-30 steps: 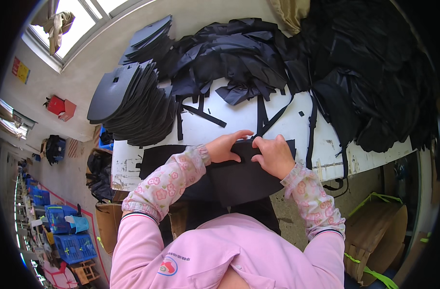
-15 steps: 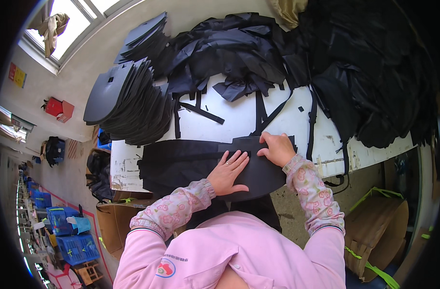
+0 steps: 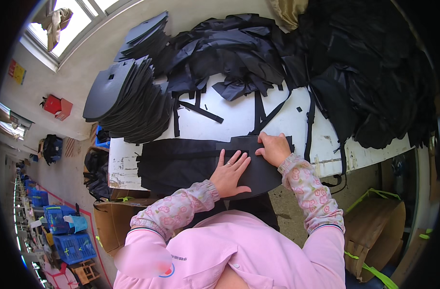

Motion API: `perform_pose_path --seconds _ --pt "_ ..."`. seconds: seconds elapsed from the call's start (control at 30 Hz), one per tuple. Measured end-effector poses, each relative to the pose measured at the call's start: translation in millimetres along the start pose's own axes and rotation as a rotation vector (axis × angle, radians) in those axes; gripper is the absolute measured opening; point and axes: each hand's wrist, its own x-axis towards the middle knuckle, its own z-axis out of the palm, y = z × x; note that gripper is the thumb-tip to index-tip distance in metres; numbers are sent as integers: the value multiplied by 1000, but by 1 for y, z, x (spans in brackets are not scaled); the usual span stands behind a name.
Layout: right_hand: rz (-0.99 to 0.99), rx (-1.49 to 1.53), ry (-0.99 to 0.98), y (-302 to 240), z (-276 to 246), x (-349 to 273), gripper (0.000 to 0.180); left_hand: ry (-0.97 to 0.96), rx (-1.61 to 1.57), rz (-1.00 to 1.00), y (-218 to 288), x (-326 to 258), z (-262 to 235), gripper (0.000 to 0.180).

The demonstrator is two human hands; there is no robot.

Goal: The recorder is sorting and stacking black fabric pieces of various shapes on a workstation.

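A dark grey foam sheet [image 3: 263, 169] with a rounded end lies on a flat black fabric piece [image 3: 176, 166] along the table's near edge. My left hand [image 3: 231, 174] rests flat on the sheet, fingers spread, a ring on one finger. My right hand [image 3: 274, 149] is curled at the sheet's far right part, thumb and forefinger bent together on it. What lies beneath the right fingers is partly hidden. Black straps [image 3: 259, 113] run across the table just beyond the sheet.
Stacked grey foam sheets [image 3: 121, 101] stand at the table's left. Heaped black fabric pieces [image 3: 229, 48] cover the back, and a bigger black heap [image 3: 369, 82] fills the right. Open cardboard boxes [image 3: 376, 231] stand below at both sides. The white table [image 3: 208, 127] bears small black scraps.
The foam sheet has shifted slightly to the left over the fabric, and my right hand has moved a little left with it. My left hand stays flat on the sheet.
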Motion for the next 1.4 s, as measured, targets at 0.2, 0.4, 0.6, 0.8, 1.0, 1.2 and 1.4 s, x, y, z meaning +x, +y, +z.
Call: perform_pose_path --seconds 0.2,0.4,0.6,0.8,1.0,1.2,1.4 --pt "4 -29 12 3 3 2 34 -1 -3 9 3 7 0 98" --pt "46 -122 -108 6 7 7 38 21 -9 51 -1 0 22 95" --pt "-129 -5 -195 31 -61 82 40 37 -69 75 -5 -4 15 92" --pt "219 86 300 76 -84 201 54 246 -318 98 -22 -13 -25 71" --pt "504 36 223 86 -71 245 46 423 -393 -15 -68 -12 -54 47" --pt "-357 -358 535 1 -41 180 10 414 -850 -271 -126 12 -75 42" --pt "-809 -303 327 -69 -14 76 17 434 -1473 -507 -131 71 -89 72"
